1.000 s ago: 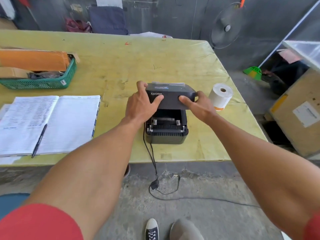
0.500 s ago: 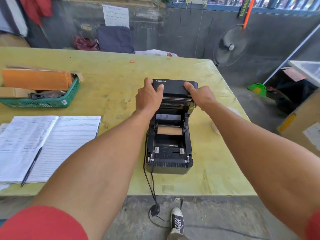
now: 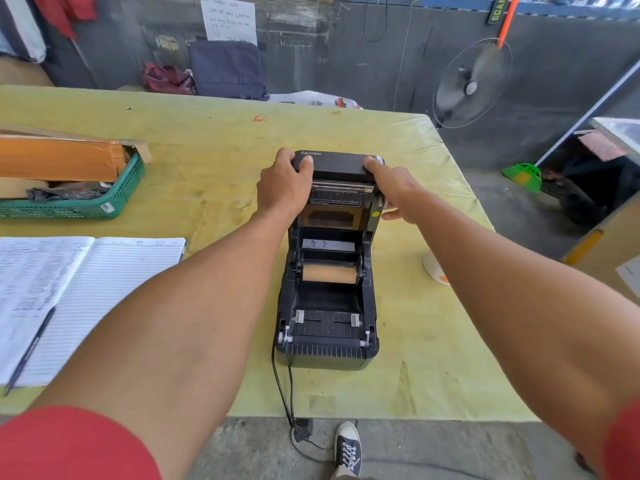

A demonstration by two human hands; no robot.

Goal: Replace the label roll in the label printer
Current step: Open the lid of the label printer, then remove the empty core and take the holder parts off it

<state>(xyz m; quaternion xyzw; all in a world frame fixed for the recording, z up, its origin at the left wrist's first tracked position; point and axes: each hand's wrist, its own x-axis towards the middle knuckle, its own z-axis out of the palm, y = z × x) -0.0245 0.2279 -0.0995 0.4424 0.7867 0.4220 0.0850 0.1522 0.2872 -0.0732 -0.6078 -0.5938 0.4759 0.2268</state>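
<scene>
1. Table (image 3: 207,161): yellow-green top. It bears the printer at centre right, a ledger and basket at left.
2. Label printer (image 3: 327,327): black body, front edge toward the wearer, cable trailing off the near table edge. Bay exposed.
3. Open ledger (image 3: 86,292): lies flat at the near left, well apart from the printer, a pen (image 3: 29,351) across its page.
4. Green basket (image 3: 79,202): far left, holding brown packets.
5. Lid (image 3: 337,166): swung up and back on the far side, underside facing the wearer.
6. Left hand (image 3: 282,187): grasping the lid's left corner, thumb on top.
7. Right hand (image 3: 394,194): grasping the lid's right corner, remaining fingers down its side.
8. Spent core (image 3: 329,273): bare brown cardboard tube, seated crosswise between the bay's holders. No labels visible on it.
9. New label roll (image 3: 433,271): white, on the table just right of the printer, mostly hidden behind the right forearm.
10. Step in hand, as judged: opening the cover, apparently at or near full travel.
11. Next move, as judged: release the lid once it stays up unaided, then lift the core from its holders, possibly spreading them, before fetching the white roll.
</scene>
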